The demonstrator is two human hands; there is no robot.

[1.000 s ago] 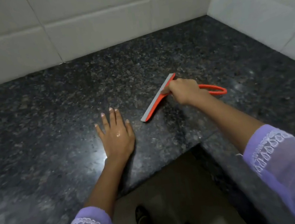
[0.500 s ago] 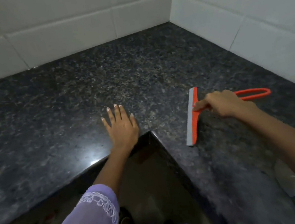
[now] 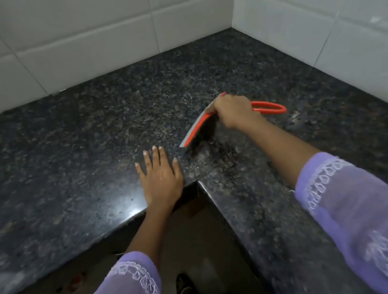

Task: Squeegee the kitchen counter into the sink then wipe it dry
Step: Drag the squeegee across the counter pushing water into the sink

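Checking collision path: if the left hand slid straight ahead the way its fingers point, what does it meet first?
Looks free: the left hand lies flat, fingers toward the tiled wall, with bare counter between. The squeegee sits off to its right, probably outside that line.

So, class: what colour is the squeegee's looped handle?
Orange-red, clearest in the head view: the squeegee handle loop sticks out behind the right hand.

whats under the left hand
The left hand lies flat, fingers spread, on the dark speckled granite counter near its inner corner. Nothing sticks out around it; the stone directly beneath the palm is covered.
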